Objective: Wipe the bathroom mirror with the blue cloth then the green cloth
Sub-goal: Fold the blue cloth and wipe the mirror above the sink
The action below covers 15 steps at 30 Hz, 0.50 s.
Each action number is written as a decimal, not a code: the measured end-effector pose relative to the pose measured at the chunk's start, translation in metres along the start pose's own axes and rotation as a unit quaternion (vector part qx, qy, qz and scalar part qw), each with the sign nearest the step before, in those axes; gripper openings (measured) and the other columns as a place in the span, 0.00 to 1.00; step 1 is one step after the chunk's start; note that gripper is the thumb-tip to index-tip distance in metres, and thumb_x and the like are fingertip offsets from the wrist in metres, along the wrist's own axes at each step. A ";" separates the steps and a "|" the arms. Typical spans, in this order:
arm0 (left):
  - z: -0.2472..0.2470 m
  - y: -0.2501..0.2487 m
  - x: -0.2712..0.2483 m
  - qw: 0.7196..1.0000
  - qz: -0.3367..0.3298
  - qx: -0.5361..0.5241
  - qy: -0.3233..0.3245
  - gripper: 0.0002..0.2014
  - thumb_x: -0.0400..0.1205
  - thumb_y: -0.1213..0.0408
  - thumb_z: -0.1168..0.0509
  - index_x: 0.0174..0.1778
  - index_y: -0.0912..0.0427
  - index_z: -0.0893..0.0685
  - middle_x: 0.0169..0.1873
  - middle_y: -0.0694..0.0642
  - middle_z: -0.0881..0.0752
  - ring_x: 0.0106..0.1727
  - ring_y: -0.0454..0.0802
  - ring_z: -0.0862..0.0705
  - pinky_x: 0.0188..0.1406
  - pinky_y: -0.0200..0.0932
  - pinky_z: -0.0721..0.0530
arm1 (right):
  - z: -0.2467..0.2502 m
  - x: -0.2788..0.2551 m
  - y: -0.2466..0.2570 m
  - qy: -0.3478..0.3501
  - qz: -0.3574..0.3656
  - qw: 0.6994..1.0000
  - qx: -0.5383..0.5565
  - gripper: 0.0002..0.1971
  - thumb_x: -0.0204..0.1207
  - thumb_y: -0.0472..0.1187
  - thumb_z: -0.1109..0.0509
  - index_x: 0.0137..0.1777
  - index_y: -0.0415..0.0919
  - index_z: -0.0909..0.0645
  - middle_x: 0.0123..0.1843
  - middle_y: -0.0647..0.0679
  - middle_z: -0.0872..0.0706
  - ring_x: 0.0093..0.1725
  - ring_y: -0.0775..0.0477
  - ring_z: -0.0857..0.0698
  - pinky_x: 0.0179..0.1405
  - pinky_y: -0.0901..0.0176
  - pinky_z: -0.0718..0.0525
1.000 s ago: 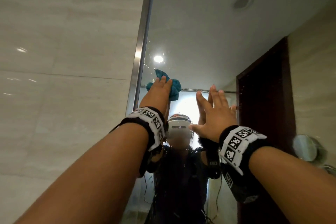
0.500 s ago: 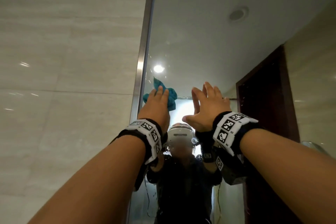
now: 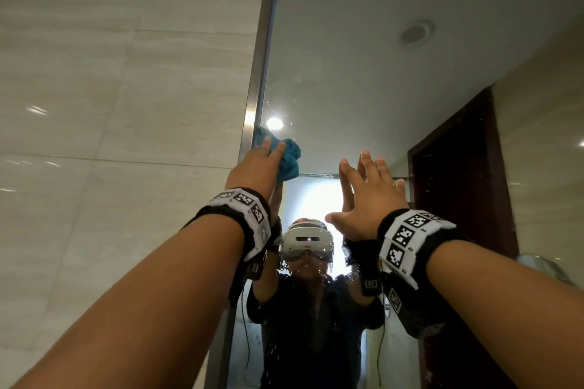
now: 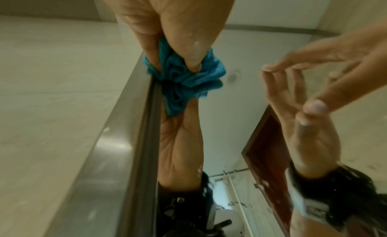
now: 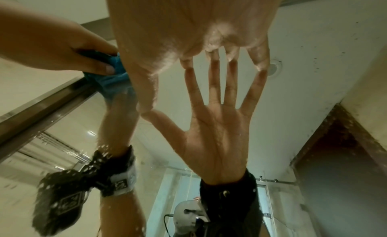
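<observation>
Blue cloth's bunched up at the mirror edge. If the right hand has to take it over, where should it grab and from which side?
Judging by its pose, grip the loose folds of the blue cloth bulging out toward the right hand. Come in from the right, across the mirror: the left hand covers the top, and the metal frame blocks the other side.

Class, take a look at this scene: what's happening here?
A person is wiping a bathroom mirror. The left hand grips a bunched blue cloth and presses it on the glass right beside the metal frame at the mirror's left edge. The right hand is open, its spread fingers touching the glass. Water drops still dot the mirror lower down. No green cloth is in view.
</observation>
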<state>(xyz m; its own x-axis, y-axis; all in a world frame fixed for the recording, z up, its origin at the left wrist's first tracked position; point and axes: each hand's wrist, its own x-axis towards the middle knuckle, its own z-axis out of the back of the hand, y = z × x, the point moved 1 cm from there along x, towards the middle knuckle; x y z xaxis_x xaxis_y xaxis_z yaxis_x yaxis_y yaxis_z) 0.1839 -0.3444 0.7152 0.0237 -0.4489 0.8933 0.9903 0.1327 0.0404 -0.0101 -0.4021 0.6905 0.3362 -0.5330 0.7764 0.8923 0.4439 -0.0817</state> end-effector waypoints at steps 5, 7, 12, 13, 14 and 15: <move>-0.016 -0.020 0.007 0.997 -0.058 -0.045 0.010 0.35 0.83 0.71 0.39 0.83 0.52 0.48 0.83 0.56 0.53 0.83 0.59 0.50 0.79 0.55 0.40 | -0.001 0.001 0.001 -0.005 -0.001 1.000 -0.001 0.54 0.67 0.71 0.35 0.81 0.56 0.67 0.82 0.46 0.72 0.81 0.39 0.68 0.77 0.28 0.55; -0.025 -0.031 0.004 0.993 -0.106 -0.038 0.042 0.36 0.83 0.69 0.38 0.83 0.49 0.49 0.83 0.53 0.55 0.83 0.56 0.55 0.82 0.54 0.48 | -0.002 0.002 0.000 -0.009 0.000 1.000 -0.001 0.54 0.66 0.71 0.34 0.81 0.56 0.67 0.82 0.46 0.71 0.81 0.39 0.67 0.77 0.28 0.54; -0.023 -0.023 0.029 0.991 -0.036 -0.124 -0.043 0.35 0.82 0.72 0.37 0.81 0.49 0.46 0.82 0.59 0.49 0.81 0.60 0.44 0.76 0.60 0.35 | -0.002 0.002 -0.002 -0.010 0.006 1.000 0.004 0.54 0.66 0.70 0.34 0.81 0.56 0.66 0.82 0.46 0.71 0.81 0.38 0.68 0.76 0.27 0.55; -0.018 -0.021 0.033 0.992 0.004 -0.116 -0.045 0.36 0.81 0.72 0.37 0.82 0.51 0.46 0.82 0.60 0.51 0.81 0.60 0.45 0.76 0.60 0.35 | -0.003 0.003 -0.001 -0.012 0.007 1.000 0.005 0.54 0.66 0.70 0.34 0.81 0.57 0.66 0.82 0.46 0.71 0.81 0.38 0.68 0.76 0.26 0.55; -0.013 -0.022 0.037 0.993 0.042 -0.104 -0.036 0.37 0.80 0.72 0.36 0.82 0.53 0.47 0.83 0.60 0.52 0.81 0.60 0.47 0.77 0.60 0.36 | -0.004 0.003 -0.002 -0.013 0.008 1.000 0.005 0.54 0.66 0.70 0.34 0.81 0.57 0.66 0.82 0.47 0.71 0.81 0.38 0.68 0.76 0.26 0.55; -0.006 -0.024 0.040 0.993 0.074 -0.094 -0.026 0.38 0.79 0.72 0.35 0.82 0.54 0.48 0.83 0.60 0.54 0.82 0.61 0.49 0.77 0.60 0.37 | -0.005 0.004 -0.003 -0.015 0.008 1.000 0.004 0.54 0.66 0.70 0.34 0.81 0.57 0.66 0.82 0.47 0.71 0.81 0.38 0.68 0.76 0.26 0.55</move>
<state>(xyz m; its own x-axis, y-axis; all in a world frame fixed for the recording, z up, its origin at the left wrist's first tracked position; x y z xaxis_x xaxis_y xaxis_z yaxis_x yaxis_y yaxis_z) 0.1623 -0.3706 0.7468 0.1680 -0.3898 0.9055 0.9848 0.0245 -0.1722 -0.0104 -0.4088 0.6907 0.3417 -0.5042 0.7931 0.8842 0.4586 -0.0894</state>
